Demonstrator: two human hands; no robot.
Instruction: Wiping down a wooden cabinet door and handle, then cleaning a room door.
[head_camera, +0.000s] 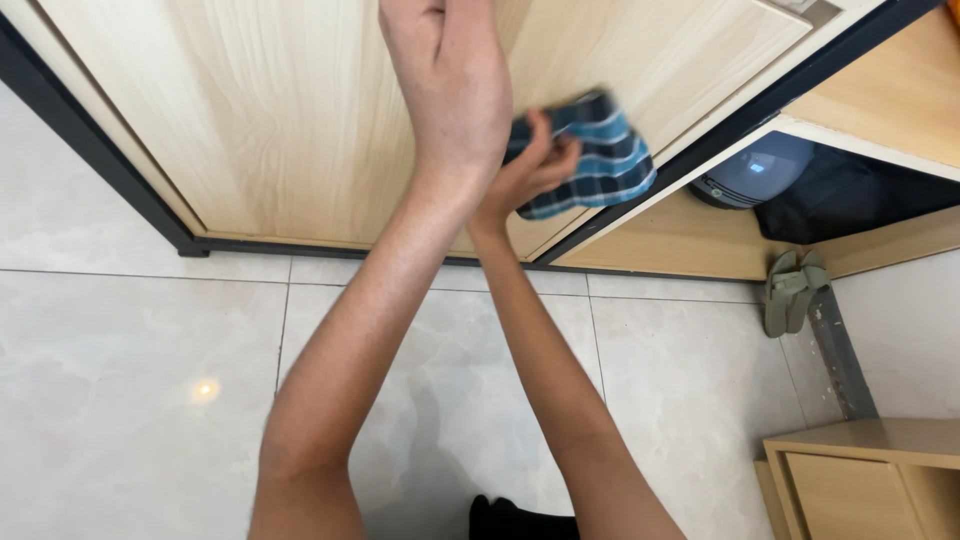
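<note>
Your right hand (535, 165) pinches a blue plaid cloth (590, 150) against the pale wooden door (270, 110), low on the panel near its right edge. Your left hand (450, 75) lies flat on the door beside it, fingers together, holding nothing. The wiping looks to be mid-course: the cloth is blurred, and you can't tell which parts are already done.

No packages, labels, signs or screens.

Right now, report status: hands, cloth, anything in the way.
Left hand raised flat against the wooden door. Right hand gripping the blue plaid cloth on the door. Nothing between cloth and door; green slippers off to the side.
</note>
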